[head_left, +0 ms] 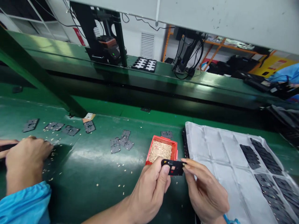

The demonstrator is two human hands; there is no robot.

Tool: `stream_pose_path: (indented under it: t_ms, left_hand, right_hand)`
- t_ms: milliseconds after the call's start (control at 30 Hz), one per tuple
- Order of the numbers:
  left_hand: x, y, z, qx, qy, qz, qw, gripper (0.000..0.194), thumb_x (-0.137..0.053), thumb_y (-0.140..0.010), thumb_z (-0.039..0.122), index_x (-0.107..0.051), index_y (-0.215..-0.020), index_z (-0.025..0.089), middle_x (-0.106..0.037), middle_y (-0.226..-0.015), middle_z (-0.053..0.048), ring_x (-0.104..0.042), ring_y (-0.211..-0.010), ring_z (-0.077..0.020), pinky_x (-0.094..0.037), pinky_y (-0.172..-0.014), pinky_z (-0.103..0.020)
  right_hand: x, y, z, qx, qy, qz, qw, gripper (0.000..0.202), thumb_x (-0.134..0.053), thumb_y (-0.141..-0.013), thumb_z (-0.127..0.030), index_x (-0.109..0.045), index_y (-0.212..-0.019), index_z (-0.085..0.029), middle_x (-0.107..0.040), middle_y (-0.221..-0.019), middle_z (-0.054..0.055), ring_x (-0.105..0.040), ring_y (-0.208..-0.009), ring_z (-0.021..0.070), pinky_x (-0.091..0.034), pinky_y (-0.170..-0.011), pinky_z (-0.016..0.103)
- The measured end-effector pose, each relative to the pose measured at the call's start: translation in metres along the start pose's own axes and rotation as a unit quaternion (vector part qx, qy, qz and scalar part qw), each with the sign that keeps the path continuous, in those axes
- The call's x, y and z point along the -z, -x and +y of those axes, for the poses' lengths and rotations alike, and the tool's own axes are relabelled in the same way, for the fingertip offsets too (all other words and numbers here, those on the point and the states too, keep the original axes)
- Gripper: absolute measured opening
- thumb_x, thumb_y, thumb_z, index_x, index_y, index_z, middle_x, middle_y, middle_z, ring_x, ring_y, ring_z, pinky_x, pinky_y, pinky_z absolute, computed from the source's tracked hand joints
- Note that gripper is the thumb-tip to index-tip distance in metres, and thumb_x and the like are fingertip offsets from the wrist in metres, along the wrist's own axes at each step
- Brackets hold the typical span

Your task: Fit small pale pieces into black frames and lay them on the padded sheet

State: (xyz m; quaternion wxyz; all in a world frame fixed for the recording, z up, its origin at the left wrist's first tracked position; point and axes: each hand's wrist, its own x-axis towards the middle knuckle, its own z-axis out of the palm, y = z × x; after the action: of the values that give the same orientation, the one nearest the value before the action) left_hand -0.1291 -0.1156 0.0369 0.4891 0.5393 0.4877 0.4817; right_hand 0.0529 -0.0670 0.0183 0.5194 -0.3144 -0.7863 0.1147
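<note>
In the head view, my left hand [153, 189] grips a thin black plastic plate [177, 169] by its left end, above the near edge of a red bin. Small yellow, pinkish and red spots show on the plate's face. My right hand [206, 189] is closed in a pinch at the plate's right end. A tiny yellowish bit shows by those fingertips; I cannot tell whether it is loose or part of the plate. Many tiny pale pieces [161, 151] fill the red bin [175, 149].
At the left, another person's hand [29, 155] in a blue sleeve holds a dark object. Several black plates [115, 145] and pale bits lie on the green bench [93, 165]. To the right, a white compartment tray [210, 140] holds rows of black plates. A green post [53, 87] slants at the left.
</note>
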Motion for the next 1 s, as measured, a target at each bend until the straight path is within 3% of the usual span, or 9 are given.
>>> stream_pose_path:
  t_ms: [567,1000]
  left_hand:
    - [-0.009,0.005,0.004,-0.018,0.010,0.007,1.000,0.037,-0.028,-0.115,0.038,-0.044,-0.085,0.023,-0.045,-0.058,0.006,-0.042,-0.048,-0.0093,-0.034,-0.052,-0.025]
    - [-0.008,0.001,0.008,-0.028,0.021,0.002,0.999,0.037,-0.030,-0.114,0.038,-0.043,-0.082,0.024,-0.046,-0.057,0.005,-0.045,-0.048,-0.0114,-0.036,-0.053,-0.026]
  right_hand:
    - [0.011,0.003,-0.001,0.006,0.002,-0.040,0.999,0.034,-0.065,-0.089,0.010,-0.075,-0.110,-0.015,-0.077,-0.107,0.012,-0.079,-0.095,0.0214,-0.067,-0.078,0.031]
    - [0.012,0.002,0.001,0.010,-0.011,-0.012,1.000,0.046,-0.066,-0.086,0.014,-0.077,-0.118,-0.016,-0.079,-0.113,0.010,-0.079,-0.099,0.0220,-0.068,-0.080,0.032]
